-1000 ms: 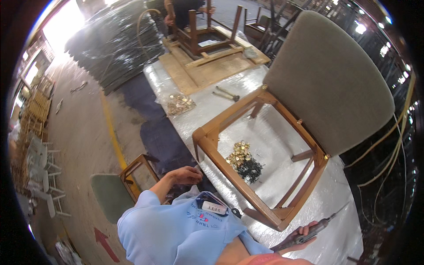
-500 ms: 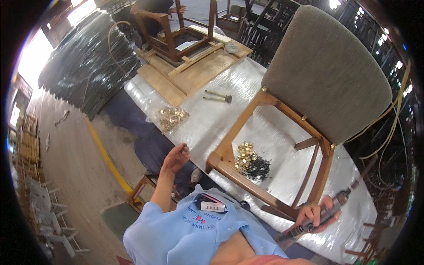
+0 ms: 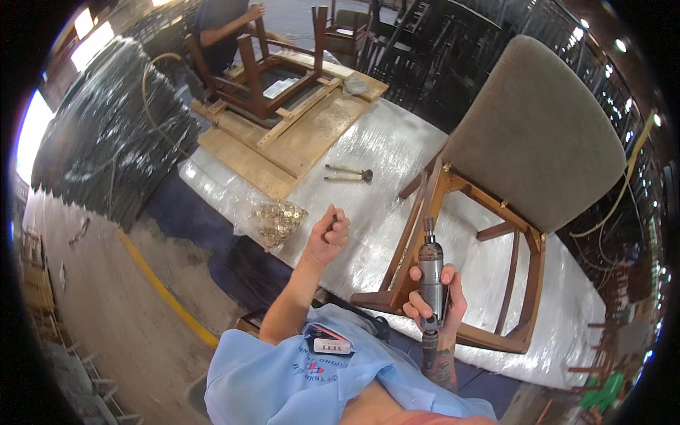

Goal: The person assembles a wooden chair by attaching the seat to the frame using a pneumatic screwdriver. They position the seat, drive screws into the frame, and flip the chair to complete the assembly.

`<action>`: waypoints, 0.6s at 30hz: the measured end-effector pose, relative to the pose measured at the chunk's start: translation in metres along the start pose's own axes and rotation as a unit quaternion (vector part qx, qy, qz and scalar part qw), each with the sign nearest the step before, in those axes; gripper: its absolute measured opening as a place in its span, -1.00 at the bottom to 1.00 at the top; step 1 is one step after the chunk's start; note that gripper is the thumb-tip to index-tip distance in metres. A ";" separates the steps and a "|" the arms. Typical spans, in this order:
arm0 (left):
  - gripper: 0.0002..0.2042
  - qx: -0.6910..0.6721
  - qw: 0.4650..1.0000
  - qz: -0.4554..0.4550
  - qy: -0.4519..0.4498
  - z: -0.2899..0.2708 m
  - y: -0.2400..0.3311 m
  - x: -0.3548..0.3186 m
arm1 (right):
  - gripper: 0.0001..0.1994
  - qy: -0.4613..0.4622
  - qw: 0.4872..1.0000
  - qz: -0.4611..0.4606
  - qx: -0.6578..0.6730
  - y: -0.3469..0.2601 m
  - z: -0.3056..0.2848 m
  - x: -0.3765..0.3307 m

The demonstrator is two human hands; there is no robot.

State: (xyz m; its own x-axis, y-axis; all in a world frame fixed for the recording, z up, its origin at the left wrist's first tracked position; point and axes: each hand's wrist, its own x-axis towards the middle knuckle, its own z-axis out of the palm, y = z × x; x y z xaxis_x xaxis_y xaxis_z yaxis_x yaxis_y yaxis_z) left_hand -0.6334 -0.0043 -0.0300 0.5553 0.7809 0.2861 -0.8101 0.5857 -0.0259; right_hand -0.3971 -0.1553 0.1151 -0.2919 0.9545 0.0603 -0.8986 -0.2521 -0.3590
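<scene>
Screw pinched in clenched left hand, raised above table's near edge — right hand grips pneumatic driver, tip at chair frame on wrapped table. Fastening stage, likely; next: seat screw, align bit squarely.

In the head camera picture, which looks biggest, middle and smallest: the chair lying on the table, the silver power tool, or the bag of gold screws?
1. Chair, by far the largest.
2. and 3. Silver power tool and bag of gold screws look about alike; the tool is nearer the camera, so I won't rank them.
</scene>
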 end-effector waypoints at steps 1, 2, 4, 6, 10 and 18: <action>-0.64 -0.007 1.000 -0.005 0.004 -0.001 -0.001 0.000 | -0.72 0.012 1.000 -0.009 -0.001 0.004 0.001 0.002; -0.64 -0.014 1.000 -0.010 0.008 -0.001 -0.001 0.000 | -0.72 0.024 1.000 -0.018 -0.001 0.005 0.003 0.002; -0.66 -0.017 0.999 -0.020 0.033 -0.004 0.000 0.006 | -0.72 0.040 0.998 -0.040 -0.011 0.006 0.003 0.003; -0.69 -0.013 0.998 -0.025 0.063 -0.006 0.002 0.015 | -0.72 0.046 0.996 -0.068 -0.029 0.005 0.003 0.004; -0.78 0.021 0.985 -0.026 0.166 0.006 -0.001 0.051 | -0.73 0.054 0.995 -0.071 -0.046 0.003 0.005 0.003; -0.81 0.111 0.974 -0.085 0.180 0.049 -0.030 0.154 | -0.73 0.072 0.994 -0.079 -0.039 0.007 0.008 0.001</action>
State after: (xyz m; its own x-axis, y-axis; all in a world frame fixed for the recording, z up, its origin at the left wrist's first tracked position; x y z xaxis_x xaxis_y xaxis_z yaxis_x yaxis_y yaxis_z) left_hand -0.5323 0.0880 0.0614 0.6827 0.7255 -0.0867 -0.6991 0.6831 0.2115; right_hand -0.4064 -0.1573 0.1199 -0.0946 0.9955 -0.0095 -0.8996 -0.0896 -0.4274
